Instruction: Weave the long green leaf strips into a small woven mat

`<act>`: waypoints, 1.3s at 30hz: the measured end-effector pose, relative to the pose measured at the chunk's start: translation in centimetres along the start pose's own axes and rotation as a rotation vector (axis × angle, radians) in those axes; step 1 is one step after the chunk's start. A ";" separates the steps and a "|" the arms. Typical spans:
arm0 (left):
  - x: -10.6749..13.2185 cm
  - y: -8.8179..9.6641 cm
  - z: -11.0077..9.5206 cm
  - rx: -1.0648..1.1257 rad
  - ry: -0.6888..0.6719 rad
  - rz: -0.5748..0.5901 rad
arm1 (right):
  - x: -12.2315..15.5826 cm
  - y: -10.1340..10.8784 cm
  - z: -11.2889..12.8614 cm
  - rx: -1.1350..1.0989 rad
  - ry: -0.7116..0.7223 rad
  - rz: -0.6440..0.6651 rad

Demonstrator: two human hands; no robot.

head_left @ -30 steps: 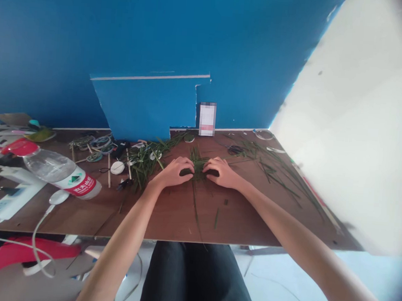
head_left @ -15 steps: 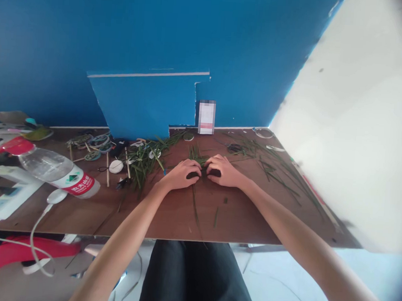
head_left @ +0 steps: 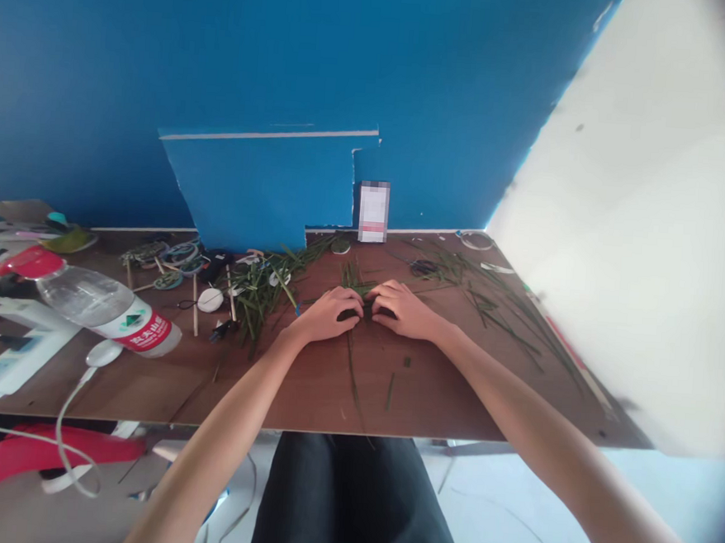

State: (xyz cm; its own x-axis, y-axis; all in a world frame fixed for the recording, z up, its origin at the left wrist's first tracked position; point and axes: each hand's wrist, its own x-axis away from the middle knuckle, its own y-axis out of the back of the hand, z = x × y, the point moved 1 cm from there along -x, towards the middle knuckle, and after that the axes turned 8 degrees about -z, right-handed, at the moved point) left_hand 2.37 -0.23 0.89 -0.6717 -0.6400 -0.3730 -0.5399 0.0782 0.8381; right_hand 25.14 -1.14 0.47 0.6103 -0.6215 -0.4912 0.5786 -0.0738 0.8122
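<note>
My left hand (head_left: 333, 312) and my right hand (head_left: 402, 309) rest close together on the brown table, fingers curled inward and facing each other. Both are closed on a small bunch of green leaf strips (head_left: 352, 276), whose ends fan out just beyond the fingertips. The middle of the bunch is hidden by my fingers. One long thin strip (head_left: 353, 378) trails from beneath my left hand towards the table's front edge. A short loose strip (head_left: 390, 392) and a tiny green scrap (head_left: 407, 362) lie nearer to me.
A heap of leaf strips (head_left: 258, 297) lies to the left, with more strips (head_left: 497, 297) scattered right. A red-capped water bottle (head_left: 96, 301) lies by a white power strip (head_left: 18, 359). A phone-like device (head_left: 373, 212) leans on the blue wall. A white charger (head_left: 104, 353) has a trailing cable.
Almost nothing differs. My right hand's fingers have shifted very slightly, while my left hand and the strips stay in place.
</note>
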 end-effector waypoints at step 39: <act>0.2 1.7 0.4 0.003 0.032 -0.052 | 0.1 -0.5 -0.3 0.078 -0.092 -0.063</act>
State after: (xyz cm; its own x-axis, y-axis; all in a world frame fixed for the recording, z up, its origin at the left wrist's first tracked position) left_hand 1.10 0.04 2.10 -0.6265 -0.6672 -0.4030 -0.5753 0.0470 0.8166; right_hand 25.07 -0.90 -0.05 0.5200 -0.6822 -0.5140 0.5682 -0.1730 0.8045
